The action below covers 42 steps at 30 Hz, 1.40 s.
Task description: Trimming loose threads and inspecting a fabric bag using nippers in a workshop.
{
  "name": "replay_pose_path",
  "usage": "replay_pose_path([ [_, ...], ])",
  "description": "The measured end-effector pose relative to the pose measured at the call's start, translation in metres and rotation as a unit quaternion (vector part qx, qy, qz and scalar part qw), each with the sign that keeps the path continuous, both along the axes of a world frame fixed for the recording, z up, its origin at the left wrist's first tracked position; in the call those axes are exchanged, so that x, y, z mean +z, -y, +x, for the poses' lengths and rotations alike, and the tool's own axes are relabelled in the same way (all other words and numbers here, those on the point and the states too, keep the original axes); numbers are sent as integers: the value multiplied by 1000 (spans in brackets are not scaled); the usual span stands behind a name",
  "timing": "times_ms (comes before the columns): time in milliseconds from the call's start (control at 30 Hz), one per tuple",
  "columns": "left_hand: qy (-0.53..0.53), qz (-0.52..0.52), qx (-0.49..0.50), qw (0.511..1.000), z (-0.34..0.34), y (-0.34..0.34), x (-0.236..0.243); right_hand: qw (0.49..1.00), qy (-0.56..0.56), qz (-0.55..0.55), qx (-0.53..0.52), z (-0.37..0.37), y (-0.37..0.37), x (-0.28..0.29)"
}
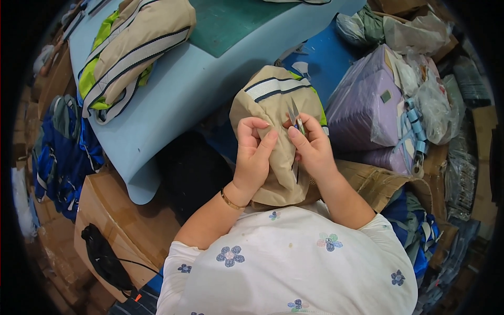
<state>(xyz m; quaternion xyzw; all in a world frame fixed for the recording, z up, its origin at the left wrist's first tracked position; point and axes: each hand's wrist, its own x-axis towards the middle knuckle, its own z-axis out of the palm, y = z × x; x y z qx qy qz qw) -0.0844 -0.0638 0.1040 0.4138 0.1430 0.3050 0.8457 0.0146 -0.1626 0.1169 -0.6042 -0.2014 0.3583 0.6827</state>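
"Hands first, please. What do you get on your feed?"

"I have both, close together in front of the wearer's chest. The left hand (252,157) is curled, with its thumb and index finger gripping a bit of the beige fabric piece (251,114). I can't tell whether a thread is caught there too. The right hand (315,153) is closed around small metal snips (295,111), and I see the blades pointing up, with a narrow gap between them."

"Where is that fabric piece, exactly?"

"Bunched between and beneath both hands, against the wearer's front. I make out a white band (275,87) with dark edges across its upper part and lime green along its right side."

"And around the wearer?"

"Nearest me, a white top (286,262) printed with flowers, and a bracelet (230,199) on the left wrist. Beyond the hands, up and left, I have a pale blue work surface (147,142) with a curved edge; a green mat (233,26) lies on it, and a second beige piece (149,47) with striped bands rests near its left end."

"Sides?"

"On the left, I see a cardboard box (131,210) with a black pouch (100,254) on it, and blue bags (68,157) further out. On the right, a purple bundle (362,105) in clear plastic, with crumpled plastic bags (438,113) just beside it."
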Motion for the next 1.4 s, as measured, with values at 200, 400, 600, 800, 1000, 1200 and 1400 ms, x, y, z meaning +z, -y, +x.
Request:
replay_pose_path([
  [200,2,76,7,997,-4,-1,-5,862,487,-114,78,31,10,56],
  [400,-9,153,22,988,-2,-1,-4,764,607,-161,150,35,12,94],
  [600,-17,193,29,981,-4,1,-7,726,642,-186,164,32,9,106],
  [800,-10,191,43,981,-4,4,-9,692,647,-248,201,26,13,115],
  [1000,-8,190,31,981,-6,4,-11,689,660,-225,197,32,12,121],
  [1200,-19,196,35,980,-4,4,-11,685,663,-228,196,30,7,119],
  [1400,-18,197,29,980,-5,4,-13,673,678,-228,188,28,8,120],
])
